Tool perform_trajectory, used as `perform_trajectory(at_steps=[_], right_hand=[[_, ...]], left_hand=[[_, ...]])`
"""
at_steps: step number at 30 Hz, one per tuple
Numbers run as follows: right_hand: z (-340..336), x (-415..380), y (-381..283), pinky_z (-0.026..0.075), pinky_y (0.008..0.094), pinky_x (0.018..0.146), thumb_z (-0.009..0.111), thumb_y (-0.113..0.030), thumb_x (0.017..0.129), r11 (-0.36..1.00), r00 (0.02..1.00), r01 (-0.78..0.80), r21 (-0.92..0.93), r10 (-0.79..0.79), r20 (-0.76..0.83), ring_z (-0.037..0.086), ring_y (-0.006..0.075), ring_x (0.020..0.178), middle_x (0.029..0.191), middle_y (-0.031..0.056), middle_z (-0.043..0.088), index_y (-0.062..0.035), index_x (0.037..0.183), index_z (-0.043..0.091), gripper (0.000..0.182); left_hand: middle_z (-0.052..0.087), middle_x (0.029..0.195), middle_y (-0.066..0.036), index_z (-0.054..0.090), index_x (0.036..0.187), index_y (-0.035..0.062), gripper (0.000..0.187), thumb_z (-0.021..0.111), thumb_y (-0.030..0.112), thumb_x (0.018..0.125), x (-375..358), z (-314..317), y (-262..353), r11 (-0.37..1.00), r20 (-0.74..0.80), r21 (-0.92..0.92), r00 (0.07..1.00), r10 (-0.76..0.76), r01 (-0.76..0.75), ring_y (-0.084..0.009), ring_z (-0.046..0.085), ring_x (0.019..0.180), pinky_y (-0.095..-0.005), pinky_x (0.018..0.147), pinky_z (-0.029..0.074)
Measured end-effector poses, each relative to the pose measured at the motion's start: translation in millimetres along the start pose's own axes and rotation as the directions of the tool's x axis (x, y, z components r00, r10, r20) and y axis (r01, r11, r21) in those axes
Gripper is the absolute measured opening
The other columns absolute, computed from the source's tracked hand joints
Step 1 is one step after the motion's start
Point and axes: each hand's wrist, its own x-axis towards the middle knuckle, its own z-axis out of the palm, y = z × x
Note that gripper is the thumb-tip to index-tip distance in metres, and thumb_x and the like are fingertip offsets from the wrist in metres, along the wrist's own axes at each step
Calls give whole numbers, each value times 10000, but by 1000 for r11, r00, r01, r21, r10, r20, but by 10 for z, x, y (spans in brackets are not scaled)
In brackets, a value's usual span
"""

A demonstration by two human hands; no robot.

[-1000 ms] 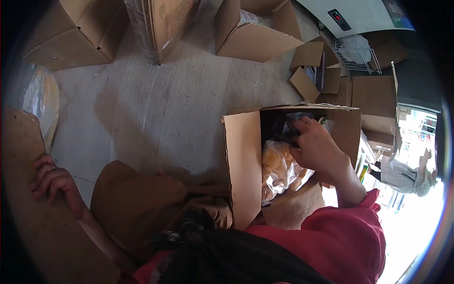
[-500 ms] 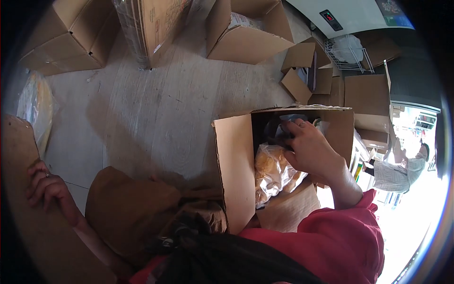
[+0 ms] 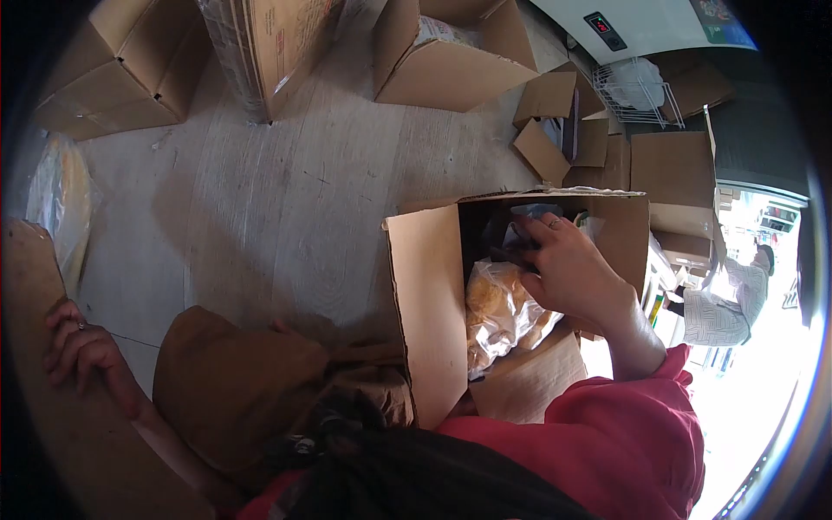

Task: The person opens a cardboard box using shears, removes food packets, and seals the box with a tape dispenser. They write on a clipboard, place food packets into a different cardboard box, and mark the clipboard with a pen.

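My right hand, with a ring on one finger, reaches into an open cardboard box. Its bent fingers are closed on a dark, partly see-through plastic bag; the bag's contents cannot be made out. Just below the fingers lies a clear plastic bag of golden-brown bread-like pieces, in the same box. At the far left, my left hand curls its fingers over the edge of a brown cardboard piece, its thumb out of sight.
Open cardboard boxes and a taped flat carton stand on the wooden floor. A plastic-wrapped bundle lies at the left. A wire basket sits by a white appliance. Another person stands near the bright doorway.
My right hand stays at the dark plastic bag with barely any movement. My left hand remains on the cardboard. The view shifts slightly, and the person by the doorway leans a little differently.
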Motion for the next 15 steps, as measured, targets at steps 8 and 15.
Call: perform_trajectory(at_steps=[8,15], right_hand=[[12,-38,-11,363,365,947,576,-213,726,997,998,-57,45,56,20,446,286,1053,1213,163,470,-25,879,677,262],[31,-91,25,373,364,924,543,-239,739,997,992,11,78,0,-130,455,275,1013,1203,175,460,-11,796,676,269]], left_hand=[[545,663,-42,369,970,64,131,408,151,880,-3,-2,86,1000,6,-1,1000,-5,5,-123,579,514,-195,358,378],[544,631,-48,376,947,67,134,342,191,911,-2,31,182,995,-26,83,999,-45,47,-123,564,478,-196,343,375]])
